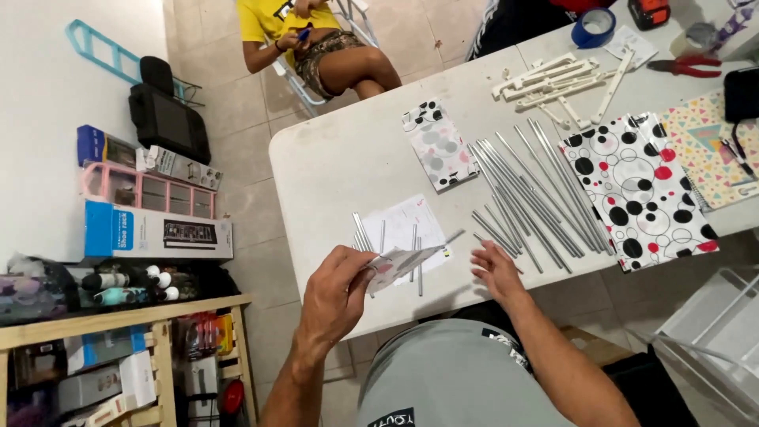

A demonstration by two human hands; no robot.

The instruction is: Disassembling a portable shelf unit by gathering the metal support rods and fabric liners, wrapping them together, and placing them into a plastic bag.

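My left hand (336, 294) holds a small folded plastic packet (399, 262) above the near edge of the white table (340, 162). My right hand (498, 270) rests open on the table edge, fingers spread, touching the near ends of short grey metal tubes (496, 229). A white instruction sheet (405, 225) with a few short rods on it lies just beyond the packet. Several long grey tubes (538, 186) fan out across the table's middle.
Dotted fabric panels (640, 190) (439, 142) lie on the table, with white plastic connectors (553, 83), blue tape (594, 28) and red pliers (688, 66) farther back. A seated person (316, 47) is beyond the table. Boxes (158, 233) and a wooden shelf (118, 320) stand at left.
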